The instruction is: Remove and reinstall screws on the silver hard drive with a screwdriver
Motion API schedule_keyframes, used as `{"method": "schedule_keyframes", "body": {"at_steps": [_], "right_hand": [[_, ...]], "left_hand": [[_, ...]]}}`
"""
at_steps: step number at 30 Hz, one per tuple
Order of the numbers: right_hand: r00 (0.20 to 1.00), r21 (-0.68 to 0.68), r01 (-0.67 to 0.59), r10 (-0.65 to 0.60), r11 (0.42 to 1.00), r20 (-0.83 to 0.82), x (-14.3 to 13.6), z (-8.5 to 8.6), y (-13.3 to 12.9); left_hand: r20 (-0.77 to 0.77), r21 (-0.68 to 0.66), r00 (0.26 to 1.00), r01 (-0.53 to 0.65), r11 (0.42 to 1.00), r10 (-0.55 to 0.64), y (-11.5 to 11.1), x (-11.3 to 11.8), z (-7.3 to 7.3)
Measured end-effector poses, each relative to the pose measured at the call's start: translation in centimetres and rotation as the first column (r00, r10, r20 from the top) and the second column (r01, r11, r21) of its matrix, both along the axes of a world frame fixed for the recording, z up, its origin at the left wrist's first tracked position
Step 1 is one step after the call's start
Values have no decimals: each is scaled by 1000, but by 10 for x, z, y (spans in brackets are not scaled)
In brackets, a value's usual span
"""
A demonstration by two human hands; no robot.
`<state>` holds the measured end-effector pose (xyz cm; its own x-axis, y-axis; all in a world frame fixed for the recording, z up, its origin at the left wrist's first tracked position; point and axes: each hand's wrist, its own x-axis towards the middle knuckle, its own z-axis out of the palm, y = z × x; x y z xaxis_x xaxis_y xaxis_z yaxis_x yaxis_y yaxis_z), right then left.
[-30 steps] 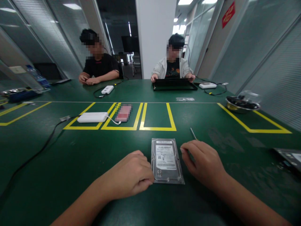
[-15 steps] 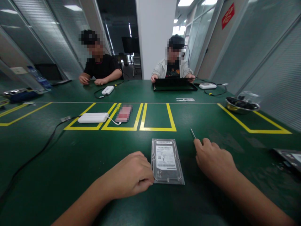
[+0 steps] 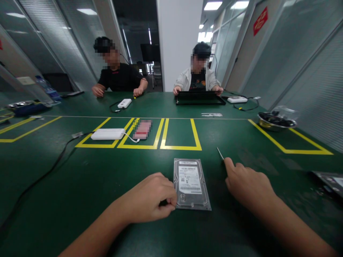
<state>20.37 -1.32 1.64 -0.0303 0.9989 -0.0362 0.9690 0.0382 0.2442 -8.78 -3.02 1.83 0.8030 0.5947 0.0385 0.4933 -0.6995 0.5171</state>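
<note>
A silver hard drive (image 3: 191,184) with a white label lies flat on the green table (image 3: 107,171) in front of me. My left hand (image 3: 157,198) is closed at the drive's lower left edge, thumb and fingers pinched together; whatever is between the fingertips is too small to make out. To the right of the drive, my right hand (image 3: 248,184) is closed round a thin metal tool (image 3: 220,153), whose tip points up and to the left, away from the drive. The tool's handle is hidden in the hand.
Beyond the drive are a white power bank (image 3: 108,134), a phone (image 3: 143,129) and yellow tape frames. A bowl of dark parts (image 3: 277,123) stands at the right, another drive (image 3: 331,182) at the right edge. Two people sit opposite, one holding a black panel (image 3: 200,98).
The view has shifted slightly. My left thumb and fingers show a wider gap behind the pinch. The person at the far left has moved one hand to the right, onto a cable.
</note>
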Motion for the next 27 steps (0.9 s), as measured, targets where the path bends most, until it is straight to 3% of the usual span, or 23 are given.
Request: {"method": "schedule_keyframes", "body": {"at_steps": [8, 11, 14, 17, 21, 24, 27], "right_hand": [[996, 312, -59, 77, 948, -43, 2, 7, 4], [973, 419, -44, 133, 907, -186, 7, 5, 9], [879, 578, -2, 278, 816, -389, 12, 1, 16], [668, 636, 162, 391, 754, -633, 15, -4, 22], [176, 452, 418, 418, 788, -891, 13, -5, 26], [-214, 285, 490, 431, 824, -877, 10, -3, 29], [-443, 123, 449, 340, 885, -829, 9, -5, 33]], "left_hand": [[15, -12, 1000, 0, 1000, 0, 0, 1, -2], [19, -15, 1000, 7, 1000, -7, 0, 1, -1], [23, -25, 1000, 20, 999, -19, 0, 0, -2], [36, -32, 999, 21, 999, -20, 1, 0, -3], [53, -65, 998, 39, 997, -35, 3, -1, -4], [74, -92, 996, 59, 994, -52, 5, -2, -4], [85, -115, 995, 61, 992, -51, 7, -3, -5]]}}
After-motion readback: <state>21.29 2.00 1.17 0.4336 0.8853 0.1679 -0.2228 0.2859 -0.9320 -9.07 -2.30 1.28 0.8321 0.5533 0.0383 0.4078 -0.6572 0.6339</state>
